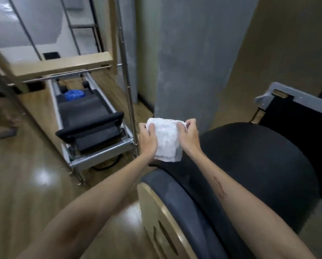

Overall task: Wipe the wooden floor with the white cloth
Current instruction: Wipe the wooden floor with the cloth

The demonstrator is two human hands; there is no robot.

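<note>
Out in front of you, at mid-frame, both hands have a grip on the cloth (167, 141). Your left hand (148, 139) pinches its left edge, thumb on top and fingers curled underneath, and your right hand (189, 136) does the same on the right edge, so both are closed onto it and neither is free. The cloth is white, fluffy and folded into a thick pad, held up in the air between your hands with its lower end hanging a bit. It's not on the floor (25, 184); it sits above the near edge of the black barrel (259, 165), and I can't tell if the bottom corner touches the padding or just hangs over it.

Going outward, the barrel is a big rounded padded thing with a pale wooden side panel (160, 217) facing you, low right of centre. Just left of your hands a metal pole (127, 90) runs up, and beyond it is a reformer (93, 128) with a black footbar and dark carriage, with something blue (74, 94) lying at its far end. A grey pillar (190, 62) stands right behind the cloth. Glossy wooden floor fills the left side, with a bright light reflection on it. Far right there's a black frame (296, 116) with grey edging, partly cut off.
</note>
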